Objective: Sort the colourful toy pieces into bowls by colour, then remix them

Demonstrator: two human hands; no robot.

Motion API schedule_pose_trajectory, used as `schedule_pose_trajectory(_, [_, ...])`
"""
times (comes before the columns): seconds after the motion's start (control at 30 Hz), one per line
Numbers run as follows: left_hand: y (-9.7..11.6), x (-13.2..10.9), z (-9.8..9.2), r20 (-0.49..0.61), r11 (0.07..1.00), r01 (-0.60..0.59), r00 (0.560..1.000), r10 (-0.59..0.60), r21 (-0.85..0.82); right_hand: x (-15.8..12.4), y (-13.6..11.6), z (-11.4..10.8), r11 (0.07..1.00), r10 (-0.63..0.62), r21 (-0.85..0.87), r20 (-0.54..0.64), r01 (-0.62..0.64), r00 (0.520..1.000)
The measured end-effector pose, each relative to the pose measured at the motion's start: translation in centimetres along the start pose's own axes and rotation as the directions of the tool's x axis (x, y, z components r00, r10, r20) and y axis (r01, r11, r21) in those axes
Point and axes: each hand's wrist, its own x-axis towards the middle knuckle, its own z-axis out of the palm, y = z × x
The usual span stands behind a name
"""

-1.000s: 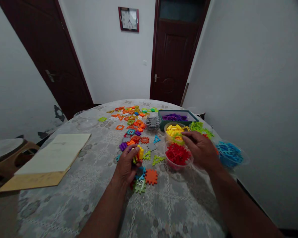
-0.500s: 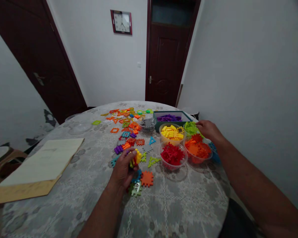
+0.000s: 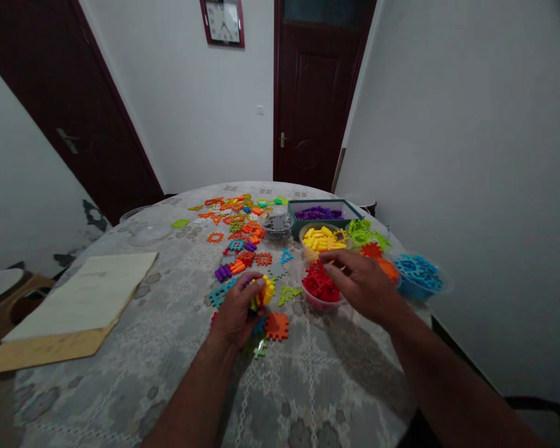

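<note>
My left hand (image 3: pixel 236 314) is closed around several plastic building blocks in yellow (image 3: pixel 268 289), with bits of green and red showing; the palm hides part of them. My right hand (image 3: pixel 359 280) hovers over the bowl of red pieces (image 3: pixel 320 285), its fingers slightly bent and apart, and I see nothing between them. Beneath my left hand lie an orange square piece (image 3: pixel 277 326) and a pale green piece (image 3: pixel 260 348). A lime triangle piece (image 3: pixel 289 295) rests between the two hands.
Beyond the red bowl stand bowls of yellow (image 3: pixel 324 239), lime (image 3: pixel 360 232), orange (image 3: pixel 388 269) and blue pieces (image 3: pixel 419 272). Purple pieces (image 3: pixel 318 213) fill a green box. Loose pieces (image 3: pixel 236 218) are scattered at the back. A paper pad (image 3: pixel 81 295) lies on the left.
My right hand has moved from the lime bowl left and toward me, over the red bowl. My left hand still holds the blocks, shifted slightly right. The view has tilted down a little.
</note>
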Motion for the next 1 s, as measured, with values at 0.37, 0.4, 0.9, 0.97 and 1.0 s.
schedule_pose_trajectory(0.37, [-1.1, -0.7, 0.6, 0.134, 0.997, 0.011, 0.991, -0.02, 0.071, -3.3, -3.5, 9.0, 0.979, -0.148, 0.157, 0.096, 0.132, 0.984])
schedule_pose_trajectory(0.4, [-1.1, -0.8, 0.7, 0.144, 0.997, 0.014, 0.989, -0.025, 0.075, -3.3, -3.5, 9.3, 0.977, -0.161, 0.16, 0.1, 0.144, 0.982])
schedule_pose_trajectory(0.9, [-0.7, -0.5, 0.5, 0.106, 0.995, 0.098, 0.99, -0.095, -0.029, 3.9, 3.2, 2.6, 0.985, 0.088, -0.142, -0.057, -0.096, 0.994])
schedule_pose_trajectory(0.97, [-0.6, -0.6, 0.6, 0.087, 0.987, 0.135, 0.988, -0.127, -0.083, 5.9, 5.5, 1.8, 0.953, 0.159, -0.252, -0.052, -0.167, 0.986])
schedule_pose_trajectory(1.0, [-0.6, -0.6, 0.7, 0.078, 0.983, 0.149, 0.987, -0.14, -0.112, 6.6, 6.5, 1.5, 0.933, 0.185, -0.305, -0.045, -0.19, 0.982])
